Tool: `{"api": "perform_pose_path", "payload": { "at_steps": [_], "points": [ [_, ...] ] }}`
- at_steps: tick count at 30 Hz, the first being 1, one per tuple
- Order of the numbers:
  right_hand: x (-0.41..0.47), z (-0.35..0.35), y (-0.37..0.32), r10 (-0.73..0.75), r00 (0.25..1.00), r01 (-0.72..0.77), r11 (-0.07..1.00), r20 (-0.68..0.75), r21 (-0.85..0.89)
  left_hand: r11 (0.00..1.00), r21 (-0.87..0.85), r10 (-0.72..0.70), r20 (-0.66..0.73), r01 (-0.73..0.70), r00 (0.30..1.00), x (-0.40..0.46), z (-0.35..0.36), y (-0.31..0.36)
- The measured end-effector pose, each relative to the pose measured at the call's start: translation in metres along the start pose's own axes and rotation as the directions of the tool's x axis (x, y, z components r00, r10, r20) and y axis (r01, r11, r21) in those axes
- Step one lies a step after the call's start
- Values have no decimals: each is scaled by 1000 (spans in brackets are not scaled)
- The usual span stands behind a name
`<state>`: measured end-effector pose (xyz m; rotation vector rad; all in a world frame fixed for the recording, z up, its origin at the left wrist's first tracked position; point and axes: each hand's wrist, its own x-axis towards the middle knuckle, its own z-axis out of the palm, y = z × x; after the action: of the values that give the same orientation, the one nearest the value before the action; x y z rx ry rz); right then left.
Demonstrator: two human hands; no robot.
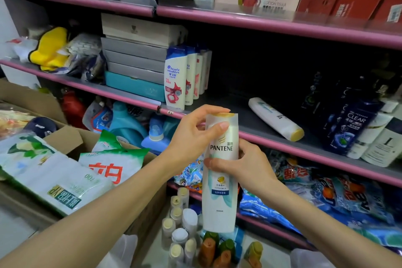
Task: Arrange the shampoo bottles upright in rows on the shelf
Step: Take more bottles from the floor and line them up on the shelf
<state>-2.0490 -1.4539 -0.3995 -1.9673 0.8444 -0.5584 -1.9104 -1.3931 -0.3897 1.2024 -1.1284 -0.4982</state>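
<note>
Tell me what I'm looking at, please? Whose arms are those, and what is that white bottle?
The camera sits on a person's head, so you see their own arms reaching out. The left hand grips the top of a white Pantene shampoo bottle and the right hand grips its middle, holding it upright in front of a shop shelf. On that shelf another white bottle lies on its side. Head & Shoulders bottles stand to its left, dark Clear bottles to its right.

Dim shelf recesses, soft focus, bowed edges
</note>
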Motion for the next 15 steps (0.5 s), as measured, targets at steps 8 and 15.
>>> {"api": "perform_pose_path", "payload": {
  "at_steps": [8, 15],
  "points": [
    [40, -17, -3, -15, 997, 22, 996, -75, 88, 960, -170, -233, -42, 223, 972, -7, 12, -50],
    [133, -30, -16, -81, 948, 120, 987, -309, 110, 935, 320, -134, -87, 155, 987, 46, 31, -83]
  ]
}}
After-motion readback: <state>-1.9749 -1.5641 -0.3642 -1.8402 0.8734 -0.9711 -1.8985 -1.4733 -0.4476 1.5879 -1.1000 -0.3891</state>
